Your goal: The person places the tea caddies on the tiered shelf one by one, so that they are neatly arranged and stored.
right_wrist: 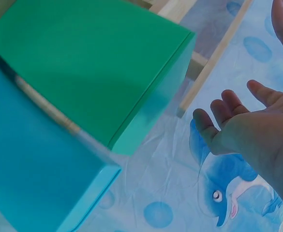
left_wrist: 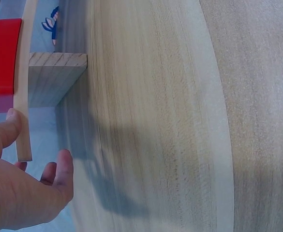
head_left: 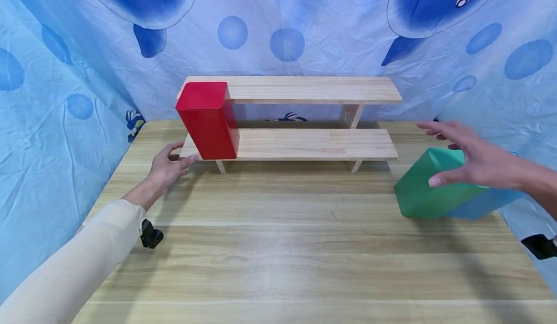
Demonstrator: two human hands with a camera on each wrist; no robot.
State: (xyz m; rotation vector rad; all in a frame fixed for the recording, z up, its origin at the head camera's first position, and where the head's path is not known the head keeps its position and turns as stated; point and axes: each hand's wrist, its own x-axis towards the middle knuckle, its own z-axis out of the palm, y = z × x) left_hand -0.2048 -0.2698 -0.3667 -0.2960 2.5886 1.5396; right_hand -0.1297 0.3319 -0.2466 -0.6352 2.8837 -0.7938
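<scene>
Two hands are in play, and your right hand [head_left: 485, 165] is plainly nearer to the green box [head_left: 419, 196]. Seen from the head, the box lies at 8 o'clock from that hand's middle, on the table [head_left: 274, 251], its long axis apparently upright. Your right fingers point to 10 o'clock and the thumb stands wide of them on the near side, with the top of the box in view between. You hold nothing there; the right wrist view shows the fingertips apart from the box. The blue box [head_left: 483, 205] sits just beside the green one, between 3 and 4 o'clock, so watch your clearance there. Your left hand [head_left: 167, 170] is well apart, at the 9 o'clock end of the lower shelf [head_left: 313, 144], fingers loosely spread; you cannot tell how firmly they meet the board. Between 1 and 2 o'clock from it stands the red box [head_left: 211, 125], upright on that shelf.
</scene>
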